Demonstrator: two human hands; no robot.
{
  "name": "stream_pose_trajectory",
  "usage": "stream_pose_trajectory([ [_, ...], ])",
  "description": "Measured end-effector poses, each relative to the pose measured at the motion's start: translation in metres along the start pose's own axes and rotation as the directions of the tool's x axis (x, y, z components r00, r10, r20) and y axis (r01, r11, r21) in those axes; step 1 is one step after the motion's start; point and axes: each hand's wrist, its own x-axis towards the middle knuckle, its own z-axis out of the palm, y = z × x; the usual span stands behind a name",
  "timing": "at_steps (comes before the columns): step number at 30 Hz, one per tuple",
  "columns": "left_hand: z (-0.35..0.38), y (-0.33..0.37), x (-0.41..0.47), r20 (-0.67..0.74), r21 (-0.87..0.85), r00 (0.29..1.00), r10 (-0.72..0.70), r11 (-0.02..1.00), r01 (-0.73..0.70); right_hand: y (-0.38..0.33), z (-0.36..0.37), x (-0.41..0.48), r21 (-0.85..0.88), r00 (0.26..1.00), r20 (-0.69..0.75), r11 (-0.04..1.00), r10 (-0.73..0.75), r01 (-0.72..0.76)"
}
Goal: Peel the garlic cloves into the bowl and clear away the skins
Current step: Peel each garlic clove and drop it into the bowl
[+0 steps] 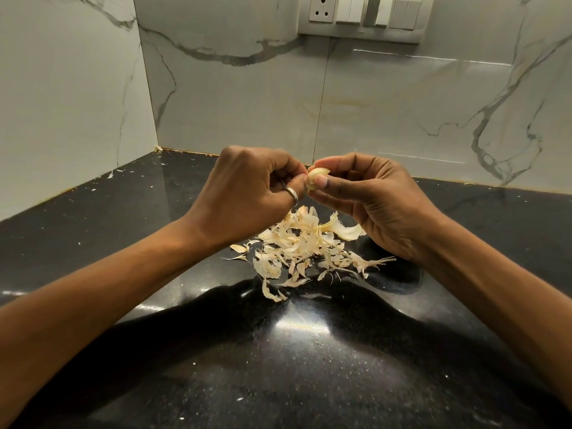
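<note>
Thumb and fingertips of the right hand (380, 205) pinch a pale yellow garlic clove (317, 178) in the air, and I see the left hand (247, 193), fingers curled, pinching its left end. Beneath it, dry papery skins (303, 246) lie heaped mid-way across the glossy black countertop (309, 366), whose far left corner meets marble walls (247, 103).

The counter (309, 366) I worked on was glossy speckled stone; wall tiles (247, 103) smooth; skins (297, 243) papery; clove (317, 176) smooth; my ring (292, 193) polished metal.

Skins (305, 246) mid-counter (309, 351) — open all round
</note>
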Motion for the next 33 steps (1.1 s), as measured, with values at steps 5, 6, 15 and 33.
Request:
stream_pose_trajectory([
  [5,-0.0003,0.0009,0.0001,0.000,0.001,1.000,0.014,1.000,-0.014,-0.0005,0.0000,0.0003,0.010,1.000,-0.017,1.000,-0.006,0.006],
  [6,-0.0002,0.0011,-0.0001,0.000,0.002,1.000,0.015,1.000,-0.015,-0.0001,0.0002,0.0005,0.008,1.000,-0.022,1.000,-0.008,0.008],
  [15,0.0008,0.0010,-0.0008,0.006,0.014,1.000,0.010,1.000,-0.010,0.0009,0.0009,-0.0007,-0.009,1.000,-0.025,1.000,-0.010,0.010],
  [33,0.0032,-0.0007,-0.0022,0.009,0.006,1.000,-0.005,1.000,0.005,0.0026,0.0004,-0.0004,-0.023,0.999,-0.029,1.000,-0.020,0.019],
])
